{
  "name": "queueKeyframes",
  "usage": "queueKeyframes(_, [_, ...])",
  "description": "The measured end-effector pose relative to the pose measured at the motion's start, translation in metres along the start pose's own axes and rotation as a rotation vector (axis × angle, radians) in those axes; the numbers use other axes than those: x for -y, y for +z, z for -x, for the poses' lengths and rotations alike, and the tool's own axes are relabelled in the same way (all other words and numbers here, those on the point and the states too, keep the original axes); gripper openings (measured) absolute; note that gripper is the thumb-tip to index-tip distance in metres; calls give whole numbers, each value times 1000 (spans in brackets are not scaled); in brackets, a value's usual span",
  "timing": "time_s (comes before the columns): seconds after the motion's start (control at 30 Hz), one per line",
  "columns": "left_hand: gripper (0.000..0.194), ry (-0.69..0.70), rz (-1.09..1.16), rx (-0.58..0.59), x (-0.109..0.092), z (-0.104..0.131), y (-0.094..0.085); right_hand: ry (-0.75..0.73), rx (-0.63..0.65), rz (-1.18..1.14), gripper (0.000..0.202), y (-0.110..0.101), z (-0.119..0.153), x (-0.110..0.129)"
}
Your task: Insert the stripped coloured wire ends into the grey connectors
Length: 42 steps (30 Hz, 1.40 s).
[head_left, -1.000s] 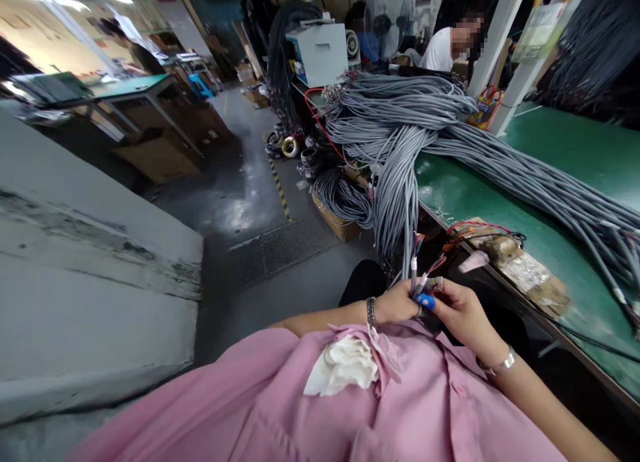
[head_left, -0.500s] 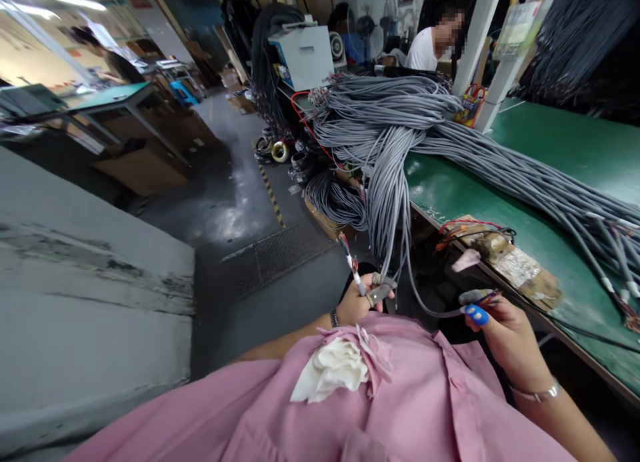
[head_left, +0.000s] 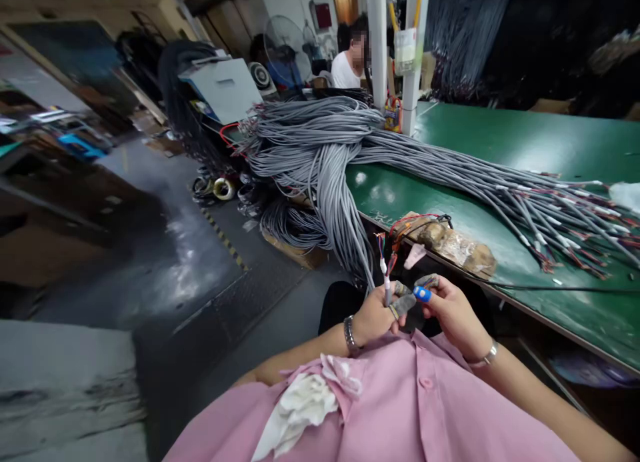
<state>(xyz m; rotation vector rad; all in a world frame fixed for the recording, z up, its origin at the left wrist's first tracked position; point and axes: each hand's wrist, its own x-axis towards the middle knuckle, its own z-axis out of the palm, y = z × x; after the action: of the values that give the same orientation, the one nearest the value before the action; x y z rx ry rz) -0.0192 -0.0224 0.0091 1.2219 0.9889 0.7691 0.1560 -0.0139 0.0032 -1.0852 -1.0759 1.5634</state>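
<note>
My left hand [head_left: 377,319], with grey covers on its fingertips, is closed around a grey cable [head_left: 387,290]. That cable's stripped end stands up from the fist, with a white sleeve and loose coloured wires. Close against it, my right hand [head_left: 453,312] is pinched together, a blue cover with pale spots on its thumb and a grey one on a finger. A second cable end is in this pinch; mostly the fingers hide it. Behind the hands, a thick bundle of grey cables [head_left: 335,175] hangs over the edge of the green table [head_left: 500,132].
A tape-wrapped block [head_left: 457,249] with red and black leads sits at the table edge. Stripped cable ends [head_left: 565,232] lie to the right. Coils of cable [head_left: 290,225] rest on the floor at left. A person in a white shirt [head_left: 345,72] sits beyond the table.
My right hand has come leftward with its cable end and now meets my left hand. The left hand has kept its cable. The head view has turned to the right.
</note>
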Motion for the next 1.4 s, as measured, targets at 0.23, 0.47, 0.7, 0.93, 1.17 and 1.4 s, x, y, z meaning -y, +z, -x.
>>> queueKeyframes(0.23, [39, -125, 47, 68, 0, -5, -3, 22, 185, 162, 26, -1, -9, 8])
queueKeyframes(0.47, [35, -23, 133, -139, 2, 0, -13, -58, 189, 199, 25, 10, -22, 13])
queueKeyframes(0.7, [33, -89, 49, -76, 9, 3, -12, -4, 224, 165, 22, 17, -15, 5])
queueKeyframes(0.93, [36, 1, 302, -333, 7, -4, -11, 15, 153, 134, 23, 18, -14, 3])
queueKeyframes(1.17, [37, -15, 288, -381, 13, -3, -12, -26, 189, 185, 21, 17, -18, -4])
queueKeyframes(1.4, [34, -73, 179, -299, 20, -4, -8, 24, 248, 123, 26, 24, -29, -6])
